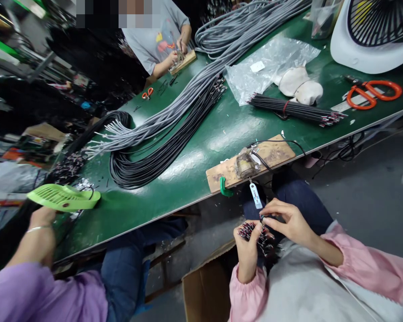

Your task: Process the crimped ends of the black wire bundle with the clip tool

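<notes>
Here, a bundle of thin black wires with red-and-white stripped tips (260, 237) sits in the person's lap, below the edge of the green worktop (201, 134). The left hand (246, 248) has its grip clenched around the bundle. The right hand (289, 221) pinches 1 wire end at the top of the bundle between fingertips. Just above, a wooden board with a small metal tool (250, 162) lies on the worktop edge. Farther off lie long grey and black cable bunches (174, 120) and orange-handled scissors (372, 93). A co-worker's hand (42, 219) holds a green fan (63, 197).
</notes>
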`<state>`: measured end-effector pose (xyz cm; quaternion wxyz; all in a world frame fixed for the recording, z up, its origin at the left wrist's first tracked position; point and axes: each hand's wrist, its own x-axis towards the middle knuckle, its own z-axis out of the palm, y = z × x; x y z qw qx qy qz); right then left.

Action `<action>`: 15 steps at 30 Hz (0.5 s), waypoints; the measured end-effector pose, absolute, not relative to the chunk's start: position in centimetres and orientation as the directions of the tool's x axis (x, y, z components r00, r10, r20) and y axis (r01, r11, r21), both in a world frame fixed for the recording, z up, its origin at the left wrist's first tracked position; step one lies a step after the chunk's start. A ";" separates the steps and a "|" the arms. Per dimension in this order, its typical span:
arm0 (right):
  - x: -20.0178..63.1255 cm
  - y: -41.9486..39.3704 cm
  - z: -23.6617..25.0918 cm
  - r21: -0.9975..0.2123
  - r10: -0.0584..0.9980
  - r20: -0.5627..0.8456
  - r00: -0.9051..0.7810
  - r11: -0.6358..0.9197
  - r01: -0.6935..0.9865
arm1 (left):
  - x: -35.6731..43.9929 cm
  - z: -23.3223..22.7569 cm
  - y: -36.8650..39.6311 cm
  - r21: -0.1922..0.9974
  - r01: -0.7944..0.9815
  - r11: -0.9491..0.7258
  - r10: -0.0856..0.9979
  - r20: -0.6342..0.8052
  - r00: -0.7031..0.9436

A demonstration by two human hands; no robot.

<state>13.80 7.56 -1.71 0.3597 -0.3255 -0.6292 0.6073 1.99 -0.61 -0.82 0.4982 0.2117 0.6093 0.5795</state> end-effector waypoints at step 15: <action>13.2 7.7 -1.9 -0.988 0.805 -0.017 -0.593 -0.106 -0.115 | 1.9 -1.4 -0.8 0.907 -0.351 0.232 0.850 -0.364 -0.380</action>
